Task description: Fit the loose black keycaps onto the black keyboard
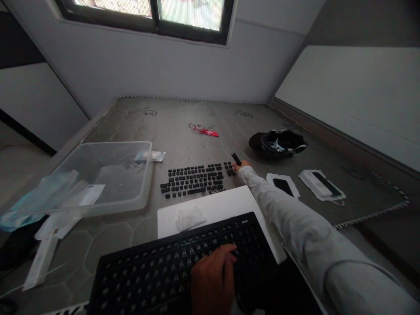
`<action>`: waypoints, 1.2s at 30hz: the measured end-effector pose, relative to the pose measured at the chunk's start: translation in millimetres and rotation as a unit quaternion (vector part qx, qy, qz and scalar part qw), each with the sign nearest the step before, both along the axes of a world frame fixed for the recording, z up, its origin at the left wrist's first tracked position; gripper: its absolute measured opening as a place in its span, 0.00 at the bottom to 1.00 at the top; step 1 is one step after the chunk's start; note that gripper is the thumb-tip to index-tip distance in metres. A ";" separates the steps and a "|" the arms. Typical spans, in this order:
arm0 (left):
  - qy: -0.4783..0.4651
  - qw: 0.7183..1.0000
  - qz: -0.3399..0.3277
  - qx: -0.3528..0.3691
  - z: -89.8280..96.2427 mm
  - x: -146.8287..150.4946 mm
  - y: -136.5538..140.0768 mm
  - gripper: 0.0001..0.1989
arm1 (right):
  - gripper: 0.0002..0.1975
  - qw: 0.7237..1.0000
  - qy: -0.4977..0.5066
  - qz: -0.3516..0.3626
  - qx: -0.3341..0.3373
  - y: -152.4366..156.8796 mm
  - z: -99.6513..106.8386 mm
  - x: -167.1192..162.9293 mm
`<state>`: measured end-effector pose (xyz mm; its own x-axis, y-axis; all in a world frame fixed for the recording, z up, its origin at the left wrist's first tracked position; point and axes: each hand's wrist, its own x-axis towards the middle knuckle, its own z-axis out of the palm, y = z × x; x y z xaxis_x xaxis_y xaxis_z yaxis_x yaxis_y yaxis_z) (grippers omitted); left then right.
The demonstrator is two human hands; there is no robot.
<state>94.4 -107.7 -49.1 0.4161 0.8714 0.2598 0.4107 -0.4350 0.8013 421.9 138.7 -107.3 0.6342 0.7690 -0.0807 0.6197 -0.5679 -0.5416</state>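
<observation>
A black keyboard (164,258) lies tilted across the front, and its left and middle keys look like bare switches. My left hand (213,275) rests on its right half, fingers bent and pressed together; whatever is between them is hidden. My right arm reaches forward, and my right hand (241,165) grips a slim dark tool (236,159), its exact kind unclear. That hand is at the right end of several loose black keycaps (193,180), laid out in rows on the mat. Under the keyboard is a white box (229,201) with a crumpled white tissue (190,217) on it.
A clear plastic bin (147,175) stands at left, with packets and a white strip (41,260) around it. A red packet (206,131) lies farther back. To the right are a black cap (278,143), a dark phone-like slab (282,186) and a white device (320,183).
</observation>
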 end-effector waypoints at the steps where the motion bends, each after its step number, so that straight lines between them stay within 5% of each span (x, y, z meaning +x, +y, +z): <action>1: 0.001 1.000 0.002 -0.005 2.3 0.1 0.1 0.13 | 0.11 1.000 0.003 0.000 0.005 -3.3 7.1 -2.3; 7: 0.012 0.999 0.006 -0.042 13.9 -1.7 -1.4 0.15 | 0.24 0.998 0.026 0.030 0.045 -45.2 54.0 -20.6; 11: 0.012 0.999 0.006 -0.040 17.3 -2.7 -3.3 0.15 | 0.28 0.978 0.122 0.047 0.160 -93.6 84.2 -39.5; 16: 0.008 0.999 0.020 -0.039 22.1 -1.3 -4.9 0.15 | 0.31 0.891 0.308 0.065 0.327 -176.7 110.4 -76.5; 18: 0.015 0.999 0.030 -0.038 23.1 0.0 -6.2 0.15 | 0.30 0.848 0.351 0.016 0.396 -220.6 109.0 -96.8; 22: 0.043 0.997 0.060 -0.031 21.6 2.3 -11.1 0.14 | 0.25 0.738 0.401 -0.045 0.541 -314.1 76.5 -145.3; 24: 0.058 0.996 0.060 -0.014 20.3 3.0 -13.3 0.15 | 0.23 0.712 0.398 -0.075 0.574 -348.6 53.1 -168.6; 29: 0.094 0.994 0.038 0.034 23.0 5.5 -14.9 0.14 | 0.26 0.759 0.395 -0.020 0.518 -375.4 21.9 -201.9; 36: 0.115 0.987 0.052 0.100 29.5 -7.9 -44.7 0.12 | 0.27 0.835 0.343 -0.007 0.431 -384.2 32.8 -205.2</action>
<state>86.5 -152.4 -19.6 0.3944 0.8536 0.3404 0.6231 -0.5207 0.5836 216.8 -245.5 -74.5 0.6750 0.7221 0.1515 -0.0073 0.2120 -0.9773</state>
